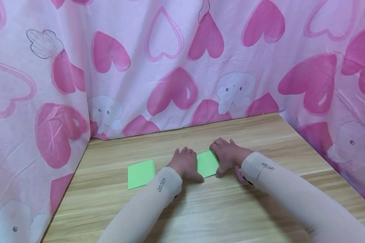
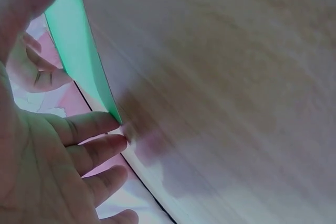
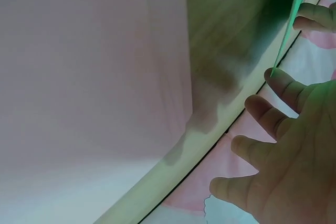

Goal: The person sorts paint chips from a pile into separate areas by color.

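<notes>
In the head view, a square green paper sheet [image 1: 207, 164] lies between my two hands near the middle of the table. My left hand [image 1: 185, 164] holds its left side, thumb at the near corner and index finger at the far one. At the sheet's right side, my right hand [image 1: 228, 155] holds it the same way. The left wrist view shows the green sheet [image 2: 84, 45] between thumb and index finger, the other fingers spread. In the right wrist view the sheet [image 3: 292, 22] appears nearly edge-on, its corner at the index fingertip.
Left of my hands lies a small stack of green sheets [image 1: 141, 174], partly behind the left sleeve. A pink thing [image 1: 239, 173] shows beneath my right wrist, mostly hidden. Pink heart-patterned cloth [image 1: 173, 91] hangs around the wooden table [image 1: 219, 209].
</notes>
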`<control>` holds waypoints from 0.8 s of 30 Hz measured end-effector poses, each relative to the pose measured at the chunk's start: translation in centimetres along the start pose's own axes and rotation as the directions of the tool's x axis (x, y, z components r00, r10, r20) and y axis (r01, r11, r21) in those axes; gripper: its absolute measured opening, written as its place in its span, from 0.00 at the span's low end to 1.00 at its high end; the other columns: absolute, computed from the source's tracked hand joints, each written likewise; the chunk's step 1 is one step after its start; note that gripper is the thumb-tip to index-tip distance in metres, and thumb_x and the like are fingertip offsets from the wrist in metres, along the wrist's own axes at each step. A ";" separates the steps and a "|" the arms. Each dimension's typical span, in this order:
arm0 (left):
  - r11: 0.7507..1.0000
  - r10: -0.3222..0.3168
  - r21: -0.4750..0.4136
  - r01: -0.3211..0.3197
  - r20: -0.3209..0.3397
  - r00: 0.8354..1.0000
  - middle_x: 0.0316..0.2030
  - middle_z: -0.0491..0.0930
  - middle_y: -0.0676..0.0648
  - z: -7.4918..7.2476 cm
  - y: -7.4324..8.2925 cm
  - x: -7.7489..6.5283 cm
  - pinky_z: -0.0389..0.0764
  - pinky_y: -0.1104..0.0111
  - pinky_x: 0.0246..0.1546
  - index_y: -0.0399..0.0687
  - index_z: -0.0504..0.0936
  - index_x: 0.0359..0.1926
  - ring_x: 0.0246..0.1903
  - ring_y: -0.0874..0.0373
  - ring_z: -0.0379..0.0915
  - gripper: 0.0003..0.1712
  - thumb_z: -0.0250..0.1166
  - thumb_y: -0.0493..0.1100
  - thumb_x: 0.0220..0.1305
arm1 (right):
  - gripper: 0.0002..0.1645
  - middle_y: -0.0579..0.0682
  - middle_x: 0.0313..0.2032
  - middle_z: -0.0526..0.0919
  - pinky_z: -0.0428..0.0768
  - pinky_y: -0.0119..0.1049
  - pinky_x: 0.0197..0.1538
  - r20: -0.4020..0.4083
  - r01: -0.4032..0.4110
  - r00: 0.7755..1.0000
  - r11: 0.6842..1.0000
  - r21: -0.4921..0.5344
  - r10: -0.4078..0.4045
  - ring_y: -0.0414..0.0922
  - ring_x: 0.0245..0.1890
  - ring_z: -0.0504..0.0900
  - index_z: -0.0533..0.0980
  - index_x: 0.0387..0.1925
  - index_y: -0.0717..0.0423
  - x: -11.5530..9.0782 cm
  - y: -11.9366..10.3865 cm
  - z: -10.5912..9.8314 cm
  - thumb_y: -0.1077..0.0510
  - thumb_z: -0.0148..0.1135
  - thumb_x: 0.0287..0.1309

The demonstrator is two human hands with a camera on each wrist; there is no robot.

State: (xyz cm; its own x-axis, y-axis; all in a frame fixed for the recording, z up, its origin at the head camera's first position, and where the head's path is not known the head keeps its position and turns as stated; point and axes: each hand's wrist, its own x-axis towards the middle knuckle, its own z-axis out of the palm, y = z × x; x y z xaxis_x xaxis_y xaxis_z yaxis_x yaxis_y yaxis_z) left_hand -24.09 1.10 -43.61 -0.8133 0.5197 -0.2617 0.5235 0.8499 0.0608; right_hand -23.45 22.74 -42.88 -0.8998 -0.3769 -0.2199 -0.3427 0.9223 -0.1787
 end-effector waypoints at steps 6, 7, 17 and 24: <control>1.000 -0.014 -0.005 0.014 -0.013 1.000 0.74 0.70 0.43 0.2 -0.3 -0.1 0.52 0.41 0.80 0.42 0.68 0.75 0.80 0.43 0.55 0.64 0.77 0.76 0.46 | 0.63 0.52 0.63 0.72 0.56 0.78 0.74 -0.021 0.009 1.000 0.999 0.031 -0.008 0.52 0.65 0.68 0.70 0.67 0.55 0.1 -0.2 -0.2 0.33 0.87 0.31; 1.000 -0.016 -0.009 0.016 -0.016 1.000 0.74 0.70 0.43 0.2 -0.4 -0.1 0.52 0.40 0.80 0.42 0.68 0.75 0.80 0.42 0.55 0.64 0.77 0.75 0.46 | 0.63 0.53 0.63 0.72 0.55 0.78 0.74 -0.027 0.012 1.000 0.999 0.031 -0.011 0.53 0.65 0.68 0.70 0.67 0.55 0.1 -0.3 -0.2 0.33 0.87 0.31; 0.998 -0.026 -0.064 0.023 -0.046 0.999 0.75 0.69 0.43 -0.8 -2.6 -1.1 0.49 0.39 0.81 0.42 0.67 0.75 0.81 0.41 0.53 0.66 0.79 0.74 0.44 | 0.62 0.52 0.65 0.73 0.56 0.76 0.75 -0.077 0.043 0.996 0.998 0.052 -0.039 0.51 0.67 0.69 0.69 0.68 0.55 0.9 -1.5 -0.5 0.32 0.85 0.34; 0.997 -0.042 -0.065 0.039 -0.045 0.998 0.75 0.68 0.42 -1.8 -5.0 -2.7 0.47 0.38 0.81 0.43 0.66 0.76 0.81 0.39 0.51 0.67 0.81 0.73 0.42 | 0.61 0.49 0.63 0.74 0.56 0.75 0.75 -0.107 0.069 0.992 0.995 0.072 -0.061 0.48 0.65 0.68 0.70 0.67 0.55 2.1 -3.7 -0.4 0.31 0.84 0.35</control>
State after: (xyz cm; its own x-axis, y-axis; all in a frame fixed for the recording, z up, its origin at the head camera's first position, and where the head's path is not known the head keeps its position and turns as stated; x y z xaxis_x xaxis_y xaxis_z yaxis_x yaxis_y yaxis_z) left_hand -24.99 -4.38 -41.53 -0.8450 0.4873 -0.2204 0.4740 0.8732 0.1134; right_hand -24.19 18.59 -42.26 -0.9010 -0.4211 -0.1045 -0.3835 0.8855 -0.2623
